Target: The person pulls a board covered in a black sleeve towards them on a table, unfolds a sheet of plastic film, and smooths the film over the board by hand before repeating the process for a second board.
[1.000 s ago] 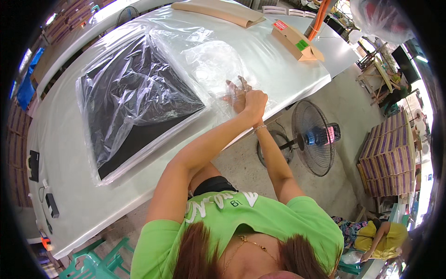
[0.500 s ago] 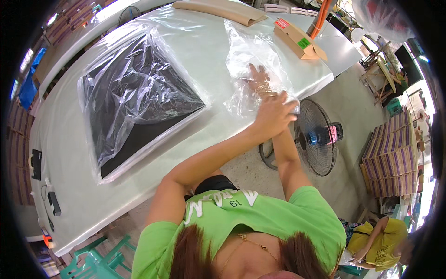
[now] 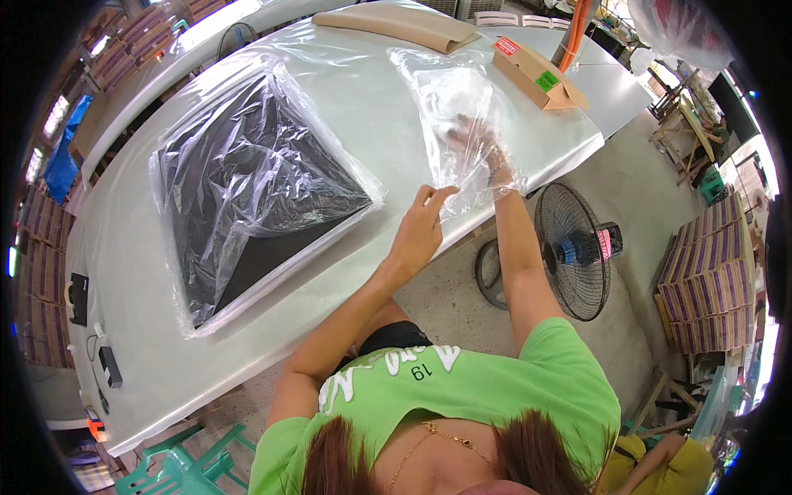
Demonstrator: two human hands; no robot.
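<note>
A clear plastic bag (image 3: pixel 441 91) lies on the pale worktable to the right of centre. My right hand (image 3: pixel 478 142) is inside it, fingers spread and seen through the film, with the bag's mouth around my wrist. At the bag's near left edge, my left hand (image 3: pixel 419 227) pinches the film between thumb and fingers. Further left lies a flat black panel (image 3: pixel 268 268), mostly covered by crinkled clear plastic wrap (image 3: pixel 247 165). One dark corner of it shows bare along the near side.
A small brown carton (image 3: pixel 532 76) and folded brown paper (image 3: pixel 396 25) lie at the table's (image 3: pixel 330 280) far side. Beyond its right edge stands a fan (image 3: pixel 569 252). Stacked cartons (image 3: pixel 709 280) are at right, a green plastic chair (image 3: pixel 177 466) at lower left, a person in yellow (image 3: pixel 660 466) at lower right.
My left hand has moved left, off my right wrist, to the bag's near edge. My right hand stays in the bag. The person in yellow sits lower in view.
</note>
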